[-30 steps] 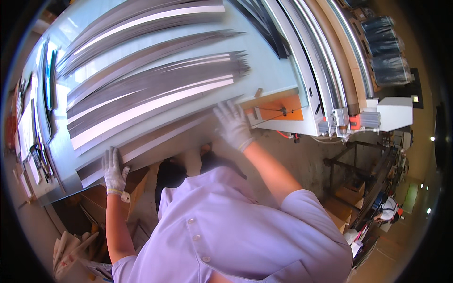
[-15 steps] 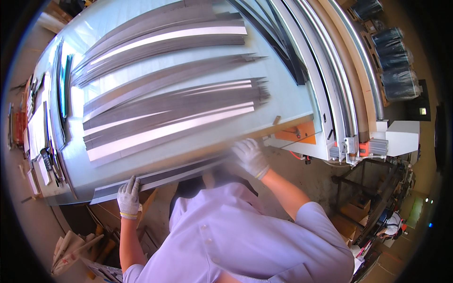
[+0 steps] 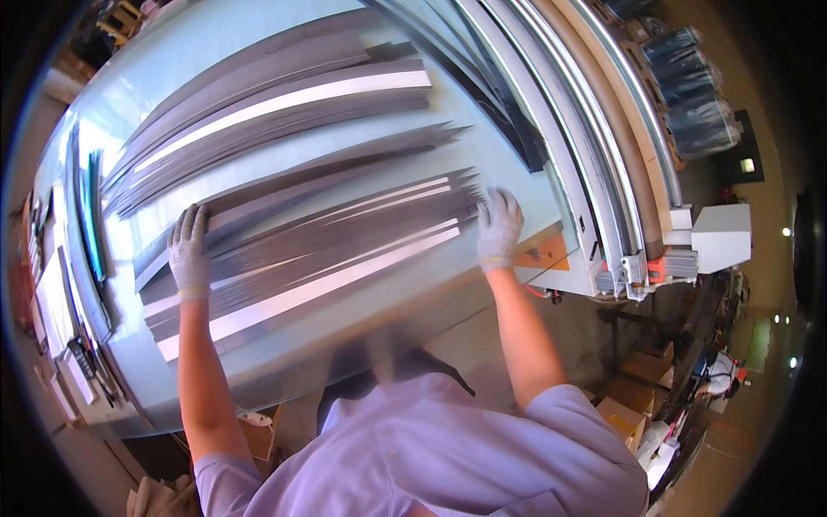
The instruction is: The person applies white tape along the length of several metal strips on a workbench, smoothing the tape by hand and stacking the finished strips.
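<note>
Both my hands wear pale knit gloves. My left hand (image 3: 189,252) lies on the left part of a pile of dark grey strips (image 3: 319,168), fingers stretched out over it. Long, thin and flat, these strips end in pointed tips at the right. Nearer to me is another pile of grey strips (image 3: 345,226), with a few white-looking strips (image 3: 379,262) among them. My right hand (image 3: 500,226) is just beyond the right tips of this near pile, fingers apart and nothing visible in them. Farther back lies a larger pile of grey strips (image 3: 284,65) with one bright strip across it.
The piles lie on a pale glass-like table (image 3: 508,164). Black bars (image 3: 504,112) and a machine with long metal rollers (image 3: 594,129) run along the right. Tools and thin strips (image 3: 82,353) lie at the left edge. Wrapped black rolls (image 3: 702,125) stand beyond the machine.
Both hands have moved forward from the table's front edge to the piles. The dark strip held along that edge is gone from there. My right hand has also moved right.
</note>
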A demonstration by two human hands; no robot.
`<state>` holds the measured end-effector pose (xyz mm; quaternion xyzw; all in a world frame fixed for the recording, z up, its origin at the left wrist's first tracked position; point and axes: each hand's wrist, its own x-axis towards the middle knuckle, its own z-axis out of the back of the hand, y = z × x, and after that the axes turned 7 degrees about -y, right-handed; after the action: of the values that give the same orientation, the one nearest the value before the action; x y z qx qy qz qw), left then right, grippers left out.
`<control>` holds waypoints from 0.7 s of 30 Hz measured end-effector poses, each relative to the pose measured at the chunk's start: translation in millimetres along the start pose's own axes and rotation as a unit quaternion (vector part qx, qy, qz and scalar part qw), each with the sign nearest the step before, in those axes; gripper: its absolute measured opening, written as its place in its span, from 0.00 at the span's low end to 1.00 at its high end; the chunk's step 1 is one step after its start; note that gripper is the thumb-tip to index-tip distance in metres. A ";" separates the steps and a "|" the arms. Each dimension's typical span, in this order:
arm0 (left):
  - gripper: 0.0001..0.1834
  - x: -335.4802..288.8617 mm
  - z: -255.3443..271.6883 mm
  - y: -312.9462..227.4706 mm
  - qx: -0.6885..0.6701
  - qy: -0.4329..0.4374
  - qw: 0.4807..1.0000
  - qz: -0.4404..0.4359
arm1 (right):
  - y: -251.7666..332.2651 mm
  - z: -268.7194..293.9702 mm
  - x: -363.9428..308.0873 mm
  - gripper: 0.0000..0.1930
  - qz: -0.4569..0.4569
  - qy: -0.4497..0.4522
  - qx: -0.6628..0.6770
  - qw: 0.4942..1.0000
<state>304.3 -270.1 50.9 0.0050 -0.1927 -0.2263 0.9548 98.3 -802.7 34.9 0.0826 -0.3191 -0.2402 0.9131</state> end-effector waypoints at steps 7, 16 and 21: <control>0.39 -14.8 -31.9 -5.7 0.003 0.061 0.998 0.023 | -102.0 36.0 -83.0 0.10 -0.155 0.037 0.017 0.987; 0.40 -108.1 15.4 -180.5 -0.097 0.127 0.987 -0.025 | -79.8 57.6 -85.0 0.18 -0.029 0.126 0.039 0.991; 0.39 -137.4 37.1 -192.0 -0.069 0.150 0.986 0.007 | -83.5 84.9 -127.3 0.24 0.083 0.158 -0.029 0.983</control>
<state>94.9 -379.8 16.4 -0.0283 -0.0318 -0.2287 0.9726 -73.5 -812.7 6.8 0.0660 -0.1689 -0.1569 0.9708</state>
